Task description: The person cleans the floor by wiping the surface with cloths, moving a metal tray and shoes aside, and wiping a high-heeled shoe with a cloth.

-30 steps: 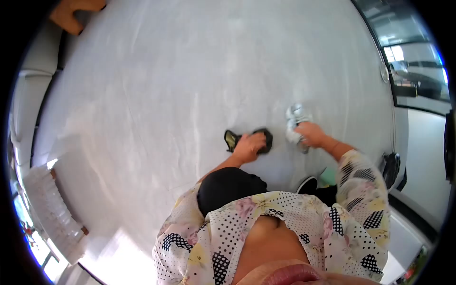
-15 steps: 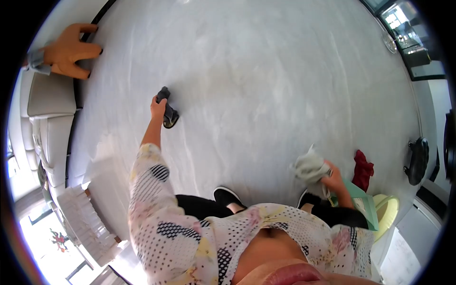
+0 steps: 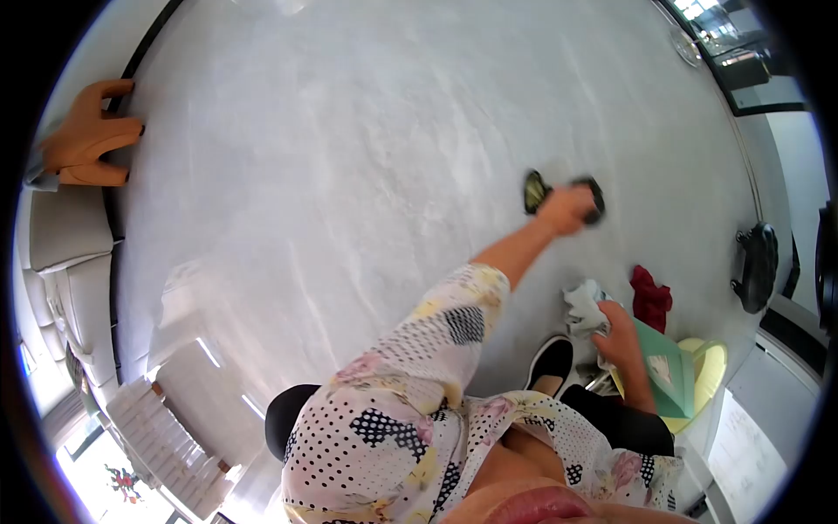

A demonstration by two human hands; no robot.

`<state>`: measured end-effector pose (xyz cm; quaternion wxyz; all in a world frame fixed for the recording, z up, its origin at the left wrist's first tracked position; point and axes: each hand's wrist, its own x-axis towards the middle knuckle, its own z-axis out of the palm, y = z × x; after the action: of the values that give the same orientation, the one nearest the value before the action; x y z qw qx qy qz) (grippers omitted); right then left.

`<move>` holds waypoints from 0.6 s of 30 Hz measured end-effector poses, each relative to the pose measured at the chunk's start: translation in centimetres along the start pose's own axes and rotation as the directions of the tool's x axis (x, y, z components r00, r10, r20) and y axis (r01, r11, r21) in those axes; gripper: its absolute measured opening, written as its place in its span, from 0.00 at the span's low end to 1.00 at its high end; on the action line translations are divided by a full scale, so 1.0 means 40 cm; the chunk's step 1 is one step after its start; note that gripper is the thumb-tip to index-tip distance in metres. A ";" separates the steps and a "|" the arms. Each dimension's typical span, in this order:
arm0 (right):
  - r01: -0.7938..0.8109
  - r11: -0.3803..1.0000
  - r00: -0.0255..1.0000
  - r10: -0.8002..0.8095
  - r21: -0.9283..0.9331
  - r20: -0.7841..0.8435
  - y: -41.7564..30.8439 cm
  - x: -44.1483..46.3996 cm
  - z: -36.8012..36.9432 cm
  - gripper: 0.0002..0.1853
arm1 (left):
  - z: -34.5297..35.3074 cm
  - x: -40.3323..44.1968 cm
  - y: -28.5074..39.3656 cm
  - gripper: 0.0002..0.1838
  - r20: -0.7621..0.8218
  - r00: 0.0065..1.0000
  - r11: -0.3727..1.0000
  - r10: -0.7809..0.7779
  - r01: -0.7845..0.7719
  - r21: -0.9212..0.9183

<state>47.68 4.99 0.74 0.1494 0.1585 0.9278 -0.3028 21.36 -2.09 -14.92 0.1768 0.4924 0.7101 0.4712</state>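
Observation:
My left hand (image 3: 566, 210), smeared by motion, reaches across to the right over the floor. It is closed round a dark, soft-looking item (image 3: 594, 199) whose other end shows a yellowish pattern (image 3: 534, 192); its kind is not clear. Lower right, my right hand (image 3: 618, 336) grips a crumpled whitish cloth (image 3: 585, 306). Just beside that hand stands a pale green box (image 3: 670, 380), in front of a yellow tub (image 3: 714, 371). A dark red cloth (image 3: 650, 299) lies on the floor past the right hand.
A black object (image 3: 756, 266) stands by the right wall. Light-coloured sofas (image 3: 74, 240) and an orange animal-shaped stool (image 3: 96, 135) line the left side. My black shoe (image 3: 552, 360) is near the green box. A glass-fronted unit (image 3: 755, 61) is at upper right.
My left hand has swung from the left side across to the right, carrying the dark item. The right hand has shifted slightly with the whitish cloth. The view has turned a little.

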 end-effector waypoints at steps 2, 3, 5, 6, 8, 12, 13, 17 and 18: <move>0.032 0.997 0.999 -0.031 -0.075 0.011 0.027 0.007 0.022 0.28 | 0.114 -0.017 0.124 0.19 0.199 0.955 0.882 -0.220 0.282 -0.376; 0.008 0.992 0.999 -0.004 -0.124 0.032 0.041 0.004 0.027 0.28 | 0.128 -0.039 0.174 0.20 0.197 0.940 0.819 -0.279 0.339 -0.462; -0.080 0.982 0.996 0.087 -0.169 0.035 0.030 0.004 0.016 0.28 | 0.118 -0.079 0.218 0.24 0.238 0.893 0.660 -0.383 0.444 -0.606; -0.091 0.984 0.994 0.098 -0.156 0.041 0.033 0.003 0.016 0.28 | 0.096 -0.108 0.206 0.25 0.270 0.874 0.597 -0.404 0.476 -0.646; -0.107 0.982 0.993 0.114 -0.157 0.031 0.037 -0.008 0.016 0.28 | -0.066 -0.172 0.207 0.23 0.126 0.894 0.640 -0.429 0.400 -0.656; -0.092 0.977 0.995 0.096 -0.191 0.011 0.037 -0.029 0.027 0.26 | -0.422 -0.352 0.047 0.21 -0.039 0.781 0.637 -0.623 0.478 -0.605; -0.087 0.973 0.996 0.092 -0.215 0.016 0.027 -0.030 0.016 0.25 | -0.532 -0.401 0.030 0.20 -0.103 0.722 0.657 -0.684 0.549 -0.517; -0.264 0.913 0.945 0.310 -0.311 0.107 -0.013 -0.015 0.013 0.22 | -0.901 -0.704 -0.191 0.20 -0.294 0.593 0.624 -0.750 0.485 -0.612; -0.297 0.881 0.923 0.364 -0.369 0.125 -0.027 -0.001 0.013 0.22 | -0.976 -0.759 -0.206 0.21 -0.339 0.551 0.612 -0.763 0.444 -0.654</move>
<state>47.40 3.83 0.92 0.3125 0.2567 0.9067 -0.1200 2.79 -48.28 -9.05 0.2237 -0.0310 0.7086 0.6685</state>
